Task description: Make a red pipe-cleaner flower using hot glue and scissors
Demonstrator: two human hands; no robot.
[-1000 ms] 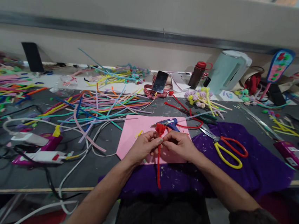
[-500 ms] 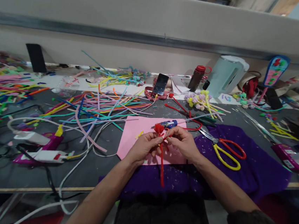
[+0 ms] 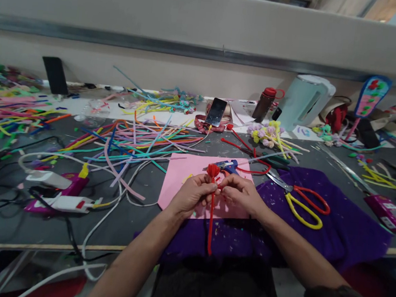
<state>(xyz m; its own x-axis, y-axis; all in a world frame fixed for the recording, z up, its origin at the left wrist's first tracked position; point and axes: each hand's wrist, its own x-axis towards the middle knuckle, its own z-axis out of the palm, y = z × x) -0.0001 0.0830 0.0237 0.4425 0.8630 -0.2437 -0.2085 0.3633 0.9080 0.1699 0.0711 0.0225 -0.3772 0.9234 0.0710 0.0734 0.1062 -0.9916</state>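
Between my two hands is a red pipe-cleaner flower (image 3: 213,170), its bloom up and its long stem (image 3: 210,233) hanging straight down over the purple cloth (image 3: 182,235). My left hand (image 3: 195,192) pinches it just below the bloom. Close beside it, my right hand (image 3: 238,193) is closed with thumb and fingertips on a short red piece at the stem; exactly how that piece joins is too small to tell. Under and behind the hands lies a pink sheet (image 3: 174,179). A blue glue gun (image 3: 229,164) rests on it, partly hidden behind my right hand.
Scissors (image 3: 293,192) with red and yellow handles lie on the cloth at the right. Many coloured pipe cleaners (image 3: 143,138) spread over the left. Power strips (image 3: 71,187) with cables stand at the left. A phone (image 3: 216,112), a bottle (image 3: 264,104) and a kettle (image 3: 304,101) are behind.
The flower's stem has swung from slanting to hanging nearly straight down. My right fingers have shifted slightly lower beside the stem. The whole view has moved a little.
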